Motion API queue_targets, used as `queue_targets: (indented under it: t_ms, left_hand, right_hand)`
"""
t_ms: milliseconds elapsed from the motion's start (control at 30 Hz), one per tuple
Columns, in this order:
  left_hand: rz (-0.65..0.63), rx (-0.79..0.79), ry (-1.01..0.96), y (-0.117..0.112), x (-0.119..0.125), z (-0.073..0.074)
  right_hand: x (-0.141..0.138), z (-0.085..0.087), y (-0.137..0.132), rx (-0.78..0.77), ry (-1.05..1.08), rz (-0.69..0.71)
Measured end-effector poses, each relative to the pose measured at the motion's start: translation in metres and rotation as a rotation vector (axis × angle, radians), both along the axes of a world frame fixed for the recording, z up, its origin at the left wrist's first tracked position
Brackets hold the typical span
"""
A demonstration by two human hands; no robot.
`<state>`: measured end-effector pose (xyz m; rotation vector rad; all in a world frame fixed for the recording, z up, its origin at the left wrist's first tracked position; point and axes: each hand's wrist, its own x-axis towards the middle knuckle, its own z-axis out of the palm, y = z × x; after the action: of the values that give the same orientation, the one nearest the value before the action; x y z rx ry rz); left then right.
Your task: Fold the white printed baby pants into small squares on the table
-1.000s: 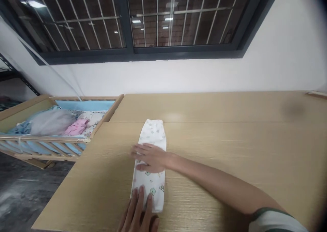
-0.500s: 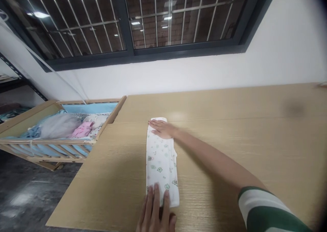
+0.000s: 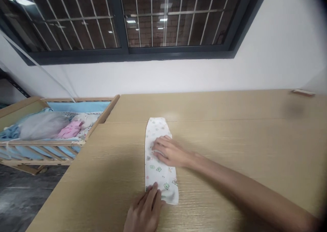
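A white baby garment (image 3: 158, 177) with a small green print lies folded into a long, narrow strip on the wooden table (image 3: 217, 140). My right hand (image 3: 168, 150) rests on the middle of the strip, its fingers slightly bent and apart, with nothing in them. At the strip's near left corner is my left hand (image 3: 145, 206). Its fingers are drawn together over the cloth, and the thumb is at the bottom edge. That corner of the garment is hidden beneath the left fingers.
Left of the table stands a wooden crib (image 3: 42, 143) with blue lining, holding a pink cloth (image 3: 71, 129) and a pale translucent bundle (image 3: 43, 124). A white wall (image 3: 178, 75) and a barred window (image 3: 125, 51) rise behind. A small flat object (image 3: 303, 92) lies at the far right.
My right hand has slid from the garment's far end towards me, to its middle. My left hand has shifted slightly left, and its spread fingers have drawn together. The view has turned slightly right.
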<state>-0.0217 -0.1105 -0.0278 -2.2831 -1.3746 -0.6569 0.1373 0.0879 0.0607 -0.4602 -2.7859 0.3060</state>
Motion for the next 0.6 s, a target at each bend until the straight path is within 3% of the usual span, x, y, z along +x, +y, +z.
queue_targets:
  t_ms: [133, 367, 467, 600]
  left_hand:
    - [0.012, 0.032, 0.069, 0.0, 0.003, -0.003]
    - [-0.021, -0.092, -0.05, 0.001, 0.004, 0.014]
    - [-0.144, -0.236, -0.177, -0.002, -0.005, 0.032]
    - [-0.3, -0.534, -0.349, -0.008, -0.022, 0.073]
  right_hand:
    - [0.025, 0.019, -0.058, -0.166, -0.119, 0.08]
    - [0.044, -0.004, -0.114, 0.042, -0.143, 0.043]
    - [0.05, 0.009, -0.126, -0.047, -0.129, 0.024]
    - [0.059, 0.043, -0.13, -0.353, -0.086, -0.067]
